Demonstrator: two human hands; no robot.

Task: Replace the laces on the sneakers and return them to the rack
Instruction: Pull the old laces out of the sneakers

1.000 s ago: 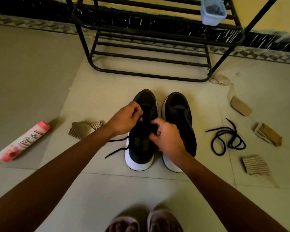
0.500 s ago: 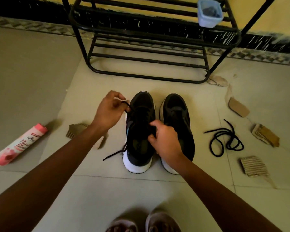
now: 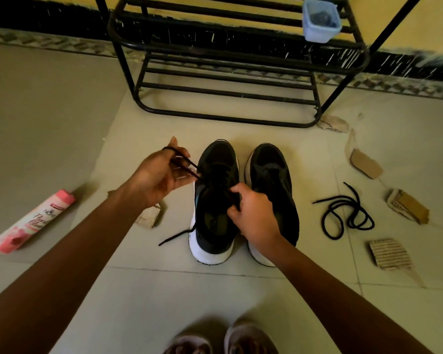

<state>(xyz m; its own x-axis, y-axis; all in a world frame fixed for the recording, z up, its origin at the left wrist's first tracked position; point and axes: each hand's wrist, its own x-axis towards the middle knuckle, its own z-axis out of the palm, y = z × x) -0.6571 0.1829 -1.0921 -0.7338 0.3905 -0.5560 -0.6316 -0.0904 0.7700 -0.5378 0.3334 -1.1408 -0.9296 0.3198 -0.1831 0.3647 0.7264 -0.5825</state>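
Two black sneakers with white soles stand side by side on the floor, the left sneaker [image 3: 215, 200] and the right sneaker [image 3: 271, 180]. My left hand [image 3: 159, 175] is left of the left sneaker and holds a loop of its black lace [image 3: 184, 163], which is hooked over a finger and stretched to the eyelets. The lace's free end [image 3: 175, 236] trails on the floor. My right hand [image 3: 253, 213] grips the left sneaker's tongue and collar. A loose black lace [image 3: 348, 213] lies coiled on the tiles to the right. The black metal rack [image 3: 228, 93] stands behind the sneakers.
A pink spray can [image 3: 33, 221] lies at the left. Cardboard scraps lie around: one [image 3: 149, 215] under my left wrist, several at the right [image 3: 389, 254]. A blue plastic tub [image 3: 321, 20] sits on the rack. My sandalled feet [image 3: 220, 341] are at the bottom edge.
My left hand has moved up and to the left, away from the left sneaker, drawing the lace out through the eyelets. My right hand has stayed on the sneaker.
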